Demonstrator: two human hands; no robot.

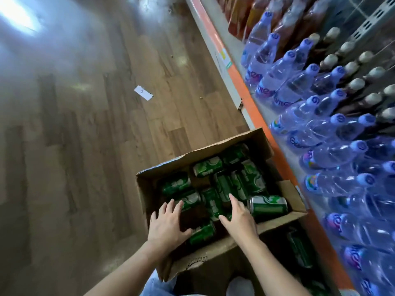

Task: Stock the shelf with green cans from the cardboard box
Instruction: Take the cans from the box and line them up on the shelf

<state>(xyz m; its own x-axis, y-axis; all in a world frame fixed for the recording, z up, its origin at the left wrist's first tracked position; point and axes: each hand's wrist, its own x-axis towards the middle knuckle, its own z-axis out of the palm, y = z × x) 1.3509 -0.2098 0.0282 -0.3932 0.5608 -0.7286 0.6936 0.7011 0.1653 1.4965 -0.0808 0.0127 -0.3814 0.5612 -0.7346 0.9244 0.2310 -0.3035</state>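
An open cardboard box [205,256] on the floor, at seven o'clock from the bottle-filled shelf [241,82], holds green cans [224,184] lying sideways. The left hand [168,223] and right hand [239,218] reach in, fingers [234,201] spread, gripping nothing. One can [268,206] lies at three o'clock, just beside the right fingers.

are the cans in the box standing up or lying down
Lying down. The green cans in the cardboard box rest on their sides, pointing different ways; the can nearest the shelf shows its round end.
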